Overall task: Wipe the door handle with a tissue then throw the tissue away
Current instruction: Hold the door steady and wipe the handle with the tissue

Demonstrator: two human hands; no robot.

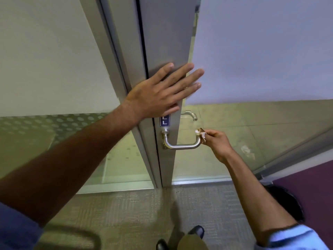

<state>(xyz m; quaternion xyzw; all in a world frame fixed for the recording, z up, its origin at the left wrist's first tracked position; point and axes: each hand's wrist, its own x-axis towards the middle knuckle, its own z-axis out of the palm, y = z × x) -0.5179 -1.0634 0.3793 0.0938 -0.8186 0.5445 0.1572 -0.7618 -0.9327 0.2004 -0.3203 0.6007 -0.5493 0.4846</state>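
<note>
A grey metal door is seen from above, its narrow edge facing the viewer. The left hand is spread flat, fingers wide and holding nothing, pressed against the door's edge above a small blue label. Below the label, a brushed steel door handle curves out from the door. The right hand is pinched narrowly around a small crumpled tissue, which is held against the handle's outer bend, at the end farthest from the door's edge. The wipe appears to be under way. To do it well, the door is best kept steadied by the flat hand, while the tissue is wrapped further around the bar and drawn along its full length towards the mounting, underside included. A second handle is visible on the door's far side. No bin is seen for the tissue
</note>
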